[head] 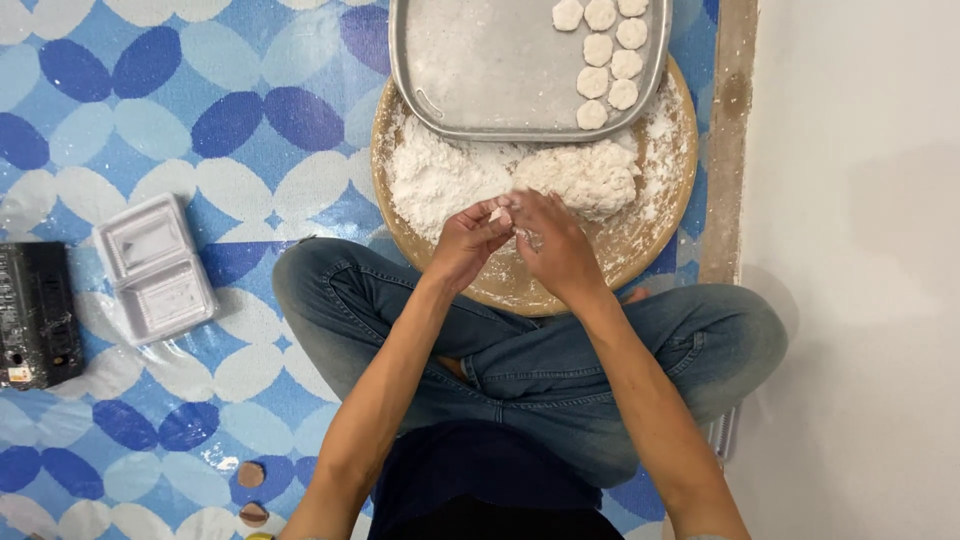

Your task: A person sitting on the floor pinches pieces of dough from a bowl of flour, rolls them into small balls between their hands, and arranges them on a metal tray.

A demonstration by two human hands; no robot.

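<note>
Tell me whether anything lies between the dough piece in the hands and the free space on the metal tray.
Nothing solid blocks it. The dough piece, pinched between left hand and right hand, is separated from the metal tray only by the low flour pile and dough mass on the round board.

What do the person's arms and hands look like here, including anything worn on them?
Both forearms are bare: no sleeves, watch, bracelets or gloves show. The left hand and right hand carry a dusting of white flour on the fingers. No rings can be made out. Slim arms enter from the bottom edge.
</note>
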